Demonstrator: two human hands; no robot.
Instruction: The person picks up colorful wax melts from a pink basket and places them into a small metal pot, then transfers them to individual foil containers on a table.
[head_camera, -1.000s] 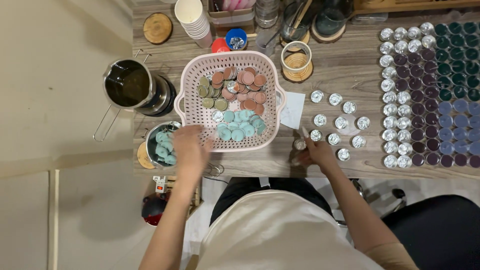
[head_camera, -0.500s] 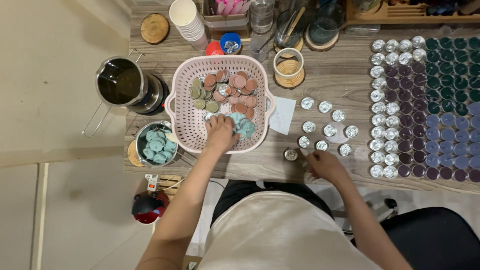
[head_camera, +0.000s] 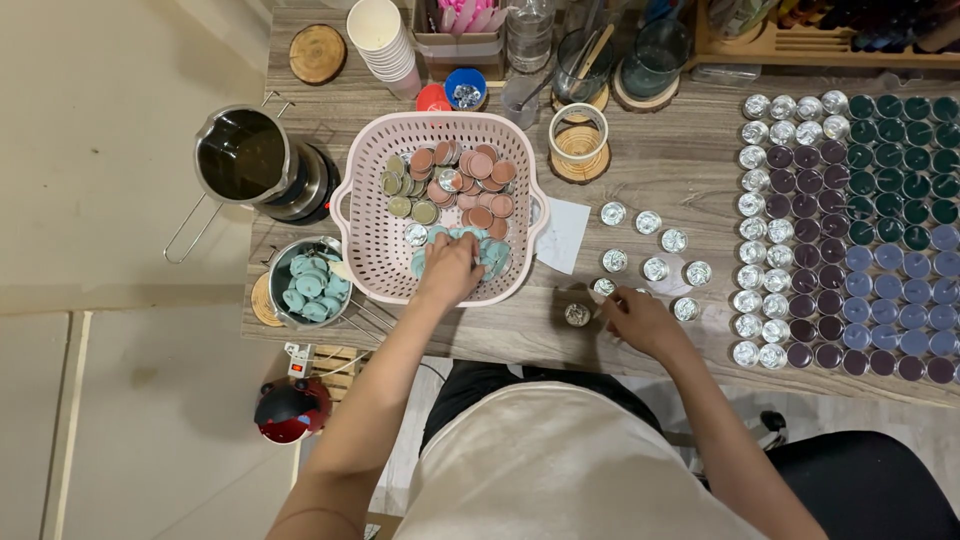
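Note:
My left hand (head_camera: 449, 268) reaches into the pink perforated basket (head_camera: 372, 232) and closes its fingers among the teal wax discs (head_camera: 493, 254) at the basket's near side. Brown discs (head_camera: 478, 180) and olive discs (head_camera: 404, 188) fill the far part of the basket. My right hand (head_camera: 633, 318) rests on the wooden table near its front edge, fingertips touching a small silver tealight cup (head_camera: 578, 315). Several empty silver cups (head_camera: 655, 245) stand just beyond that hand.
A steel pot (head_camera: 308, 283) of teal discs sits left of the basket, a dark pitcher (head_camera: 247, 160) behind it. Rows of filled tealights (head_camera: 860, 230) cover the right side. Paper cups (head_camera: 384, 45), a jar on a wood coaster (head_camera: 579, 143) and bottles stand at the back.
My left hand moved from the steel pot at the left into the basket, onto the teal discs. My right hand stayed by the silver cup near the front edge.

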